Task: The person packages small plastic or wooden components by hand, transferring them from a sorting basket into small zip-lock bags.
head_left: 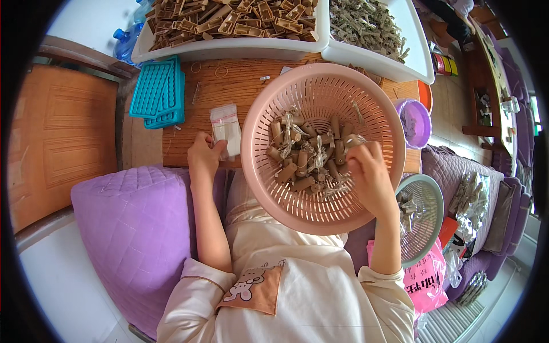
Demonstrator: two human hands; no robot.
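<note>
A large pink colander (322,68) stands tilted at the table's front edge, over my lap. Several brown tube-shaped pieces (301,163) lie inside, mixed with crinkled bits of clear plastic (318,153). My right hand (367,167) is over the colander's right side, fingers pinched on a small piece in clear plastic (354,140); the fingers partly hide it. On the table left of the colander is a stack of small clear zip bags (226,128). My left hand (205,155) rests beside them, thumb against their near left edge, thumb and forefinger apart.
Behind stand white bins, one of brown plastic parts (234,20), another of greyish wrapped pieces (366,26). Teal trays (157,91) lie at left. On the right are a purple bucket (420,123), a grey-green colander (432,191) and a pink bag (426,280). A purple padded seat (134,228) is left.
</note>
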